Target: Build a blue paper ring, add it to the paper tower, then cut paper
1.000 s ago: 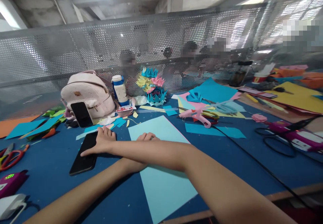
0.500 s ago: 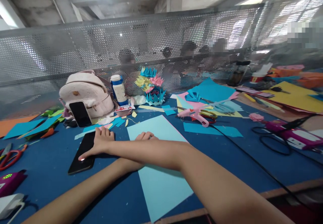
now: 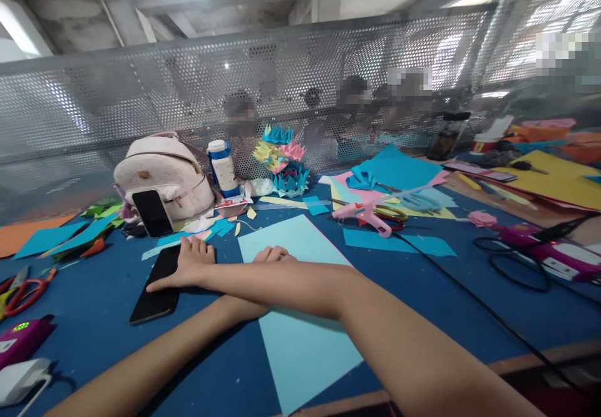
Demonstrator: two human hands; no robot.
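Note:
My forearms cross, the right one lying over the left. On a black phone (image 3: 157,295), which lies flat on the blue table, rests my right hand (image 3: 195,263), open, fingers spread and thumb stretched across the glass. My left hand (image 3: 271,254) lies on a light blue sheet of paper (image 3: 310,348); its fingers show beyond my right forearm, laid flat with nothing seen in them, while the rest is hidden. A pink edge shows along the sheet's right side.
A pink glue gun (image 3: 364,213) with a black cord lies right of the sheet, near scissors (image 3: 392,213). Behind stand a backpack (image 3: 162,169) with a phone (image 3: 153,213) leaning on it, a bottle (image 3: 223,169) and folded-paper flowers (image 3: 288,179). Red-handled scissors (image 3: 30,295) lie left.
The bright spot at my right thumb tip on the phone is gone. Both hands stay in place; the view shifts slightly.

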